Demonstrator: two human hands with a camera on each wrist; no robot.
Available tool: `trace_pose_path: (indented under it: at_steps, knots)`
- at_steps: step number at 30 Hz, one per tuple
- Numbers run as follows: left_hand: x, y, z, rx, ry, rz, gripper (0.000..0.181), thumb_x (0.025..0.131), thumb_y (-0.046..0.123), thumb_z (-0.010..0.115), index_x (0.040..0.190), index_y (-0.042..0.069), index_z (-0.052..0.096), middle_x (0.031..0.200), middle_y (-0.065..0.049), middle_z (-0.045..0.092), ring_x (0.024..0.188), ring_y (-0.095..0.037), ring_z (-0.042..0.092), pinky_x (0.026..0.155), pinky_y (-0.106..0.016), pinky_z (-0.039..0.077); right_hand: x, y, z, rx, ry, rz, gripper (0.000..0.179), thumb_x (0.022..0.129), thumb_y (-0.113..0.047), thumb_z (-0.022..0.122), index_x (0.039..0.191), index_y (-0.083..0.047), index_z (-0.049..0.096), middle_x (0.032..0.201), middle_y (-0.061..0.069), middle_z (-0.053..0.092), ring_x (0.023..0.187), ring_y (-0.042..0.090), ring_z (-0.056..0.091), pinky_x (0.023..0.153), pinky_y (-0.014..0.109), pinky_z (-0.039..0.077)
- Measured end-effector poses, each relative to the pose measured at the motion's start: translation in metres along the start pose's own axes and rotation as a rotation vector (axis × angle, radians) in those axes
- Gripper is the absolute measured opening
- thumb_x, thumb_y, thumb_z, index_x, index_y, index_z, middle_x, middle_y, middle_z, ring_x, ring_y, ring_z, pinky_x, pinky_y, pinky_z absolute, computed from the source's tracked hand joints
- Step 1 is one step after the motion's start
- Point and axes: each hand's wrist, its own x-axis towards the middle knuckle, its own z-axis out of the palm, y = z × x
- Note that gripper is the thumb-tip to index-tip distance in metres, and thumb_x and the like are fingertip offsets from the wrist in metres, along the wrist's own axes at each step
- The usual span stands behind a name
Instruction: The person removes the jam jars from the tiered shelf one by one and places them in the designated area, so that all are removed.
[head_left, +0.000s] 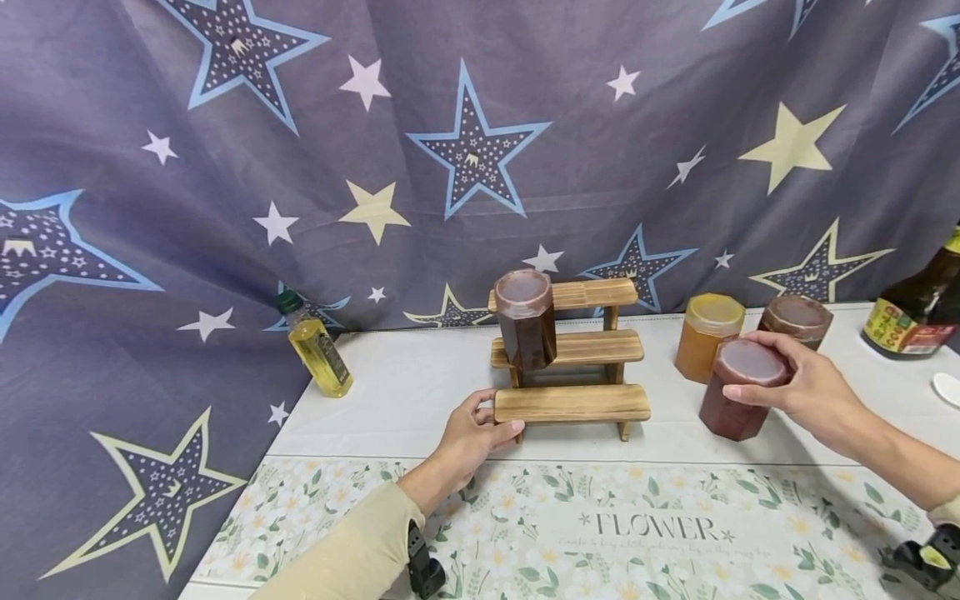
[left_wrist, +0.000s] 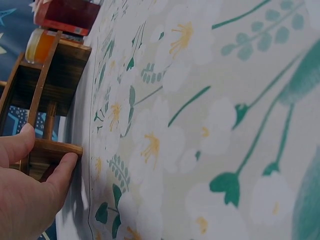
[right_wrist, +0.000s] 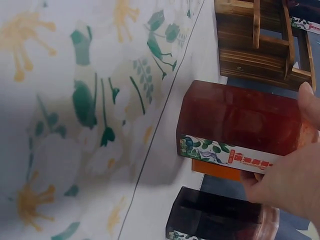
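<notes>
A small three-tier wooden shelf [head_left: 573, 403] stands on the table, and my left hand [head_left: 471, 437] grips the left end of its lowest step. On the upper left of that shelf sits a dark red-brown jar [head_left: 527, 329] with a pale lid. My right hand [head_left: 813, 392] holds a red octagonal jar [head_left: 735, 408] around its lid end, to the right of the shelf. The right wrist view shows this red jar [right_wrist: 235, 120] with a printed label strip. Behind it stand an orange-yellow jar [head_left: 705, 337] and another dark jar [head_left: 797, 318].
At the far left is a bottle of yellow oil [head_left: 321, 354] with a green cap. A large dark bottle [head_left: 917, 300] and a white disc [head_left: 947, 388] lie toward the right. A floral mat [head_left: 652, 492] covers the table's front; a star-patterned cloth [head_left: 420, 108] hangs behind.
</notes>
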Motion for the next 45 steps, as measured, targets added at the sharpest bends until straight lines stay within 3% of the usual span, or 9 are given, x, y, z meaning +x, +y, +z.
trace_pose_path:
  at_steps: [22, 24, 26, 30, 35, 40, 45]
  knots:
    - [0.000, -0.001, 0.000, 0.002, 0.001, 0.005, 0.065, 0.085, 0.003, 0.073, 0.140, 0.003, 0.040, 0.115, -0.018, 0.062, 0.093, -0.020, 0.066, 0.088, -0.036, 0.058, -0.003, 0.003, 0.000, 0.032, -0.007, -0.060, 0.085, 0.080, -0.023, 0.081, 0.145, -0.001, 0.031, 0.130, 0.024, 0.047, 0.090, -0.013, 0.046, 0.067, 0.010, 0.049]
    - [0.000, -0.001, 0.000, 0.005, -0.003, 0.009, 0.065, 0.085, 0.003, 0.073, 0.140, 0.003, 0.040, 0.115, -0.019, 0.062, 0.094, -0.020, 0.066, 0.088, -0.036, 0.057, -0.003, 0.002, 0.001, 0.014, -0.014, -0.066, 0.087, 0.079, -0.023, 0.081, 0.146, 0.000, 0.030, 0.130, 0.026, 0.047, 0.094, -0.005, 0.050, 0.066, 0.012, 0.049]
    - [0.000, -0.002, 0.000, 0.004, -0.007, 0.013, 0.065, 0.085, 0.003, 0.073, 0.141, 0.002, 0.039, 0.116, -0.019, 0.061, 0.094, -0.020, 0.066, 0.088, -0.037, 0.057, -0.003, 0.000, 0.002, -0.009, -0.014, -0.081, 0.090, 0.078, -0.023, 0.082, 0.146, 0.001, 0.028, 0.131, 0.028, 0.044, 0.102, 0.012, 0.054, 0.065, 0.012, 0.049]
    - [-0.002, -0.001, 0.000, 0.000, -0.011, 0.018, 0.065, 0.085, 0.004, 0.073, 0.141, 0.002, 0.039, 0.117, -0.020, 0.061, 0.094, -0.020, 0.066, 0.090, -0.038, 0.057, -0.004, -0.002, 0.003, -0.035, 0.006, -0.114, 0.095, 0.077, -0.020, 0.083, 0.147, 0.005, 0.024, 0.133, 0.034, 0.032, 0.109, 0.045, 0.045, 0.063, 0.007, 0.043]
    - [-0.002, -0.001, 0.000, 0.002, -0.014, 0.019, 0.065, 0.086, 0.004, 0.072, 0.142, 0.002, 0.038, 0.118, -0.021, 0.061, 0.095, -0.020, 0.065, 0.090, -0.039, 0.056, -0.004, -0.008, -0.003, -0.031, 0.049, -0.154, 0.095, 0.077, -0.016, 0.083, 0.148, 0.005, 0.023, 0.134, 0.036, 0.024, 0.116, 0.053, 0.040, 0.066, -0.002, 0.036]
    - [-0.002, 0.000, 0.000, 0.003, -0.014, 0.024, 0.066, 0.086, 0.003, 0.072, 0.142, 0.001, 0.037, 0.117, -0.021, 0.061, 0.094, -0.019, 0.065, 0.090, -0.039, 0.057, -0.002, -0.027, -0.011, -0.016, 0.095, -0.251, 0.096, 0.074, -0.010, 0.085, 0.148, 0.000, 0.025, 0.133, 0.030, 0.022, 0.119, 0.053, 0.037, 0.077, -0.008, 0.031]
    - [-0.004, 0.001, 0.001, 0.006, -0.010, 0.024, 0.067, 0.086, 0.004, 0.072, 0.143, 0.001, 0.036, 0.118, -0.021, 0.060, 0.094, -0.020, 0.065, 0.090, -0.039, 0.057, 0.003, -0.048, -0.013, -0.025, 0.135, -0.318, 0.094, 0.069, -0.005, 0.087, 0.147, -0.006, 0.033, 0.133, 0.021, 0.028, 0.122, 0.032, 0.034, 0.083, -0.007, 0.029]
